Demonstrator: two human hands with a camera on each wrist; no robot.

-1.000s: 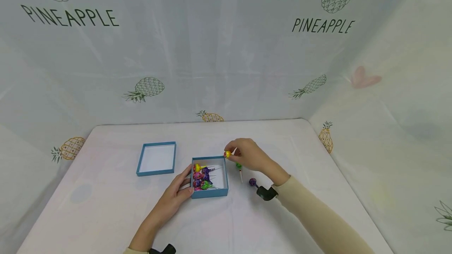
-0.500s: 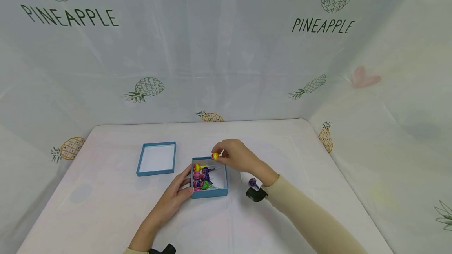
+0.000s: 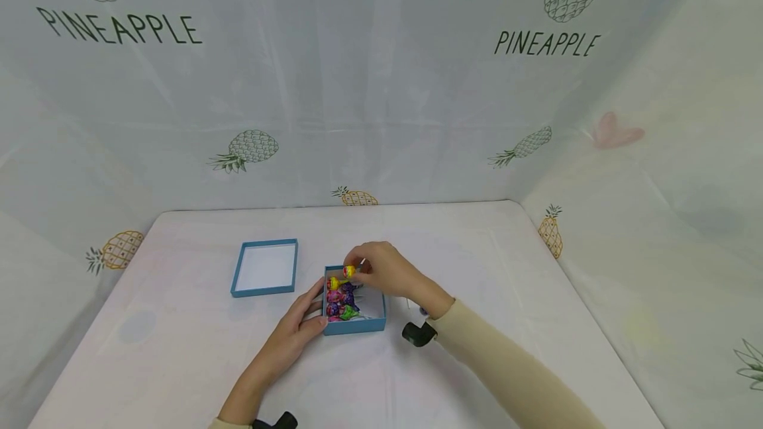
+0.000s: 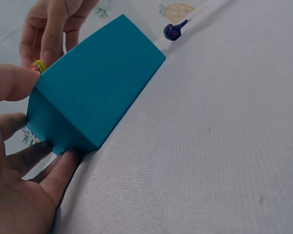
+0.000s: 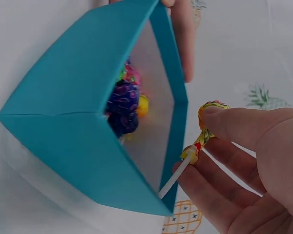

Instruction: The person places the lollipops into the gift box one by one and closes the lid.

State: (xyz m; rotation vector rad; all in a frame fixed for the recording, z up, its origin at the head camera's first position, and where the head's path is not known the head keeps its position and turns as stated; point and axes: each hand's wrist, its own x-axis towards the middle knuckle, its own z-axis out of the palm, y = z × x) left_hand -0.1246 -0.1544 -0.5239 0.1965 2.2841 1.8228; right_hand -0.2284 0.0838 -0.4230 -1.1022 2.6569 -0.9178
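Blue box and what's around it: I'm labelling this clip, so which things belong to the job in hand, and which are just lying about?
In the job:
- box, held by the left hand
- yellow lollipop, pinched by the right hand
- boxed lollipops

Lying about, though perhaps wanted later:
- lid
- purple lollipop

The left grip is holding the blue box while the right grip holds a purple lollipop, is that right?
Not quite: the lollipop in the right grip is mostly yellow, not purple, as the right wrist view shows. The rest stands: the left grip is holding the blue box.
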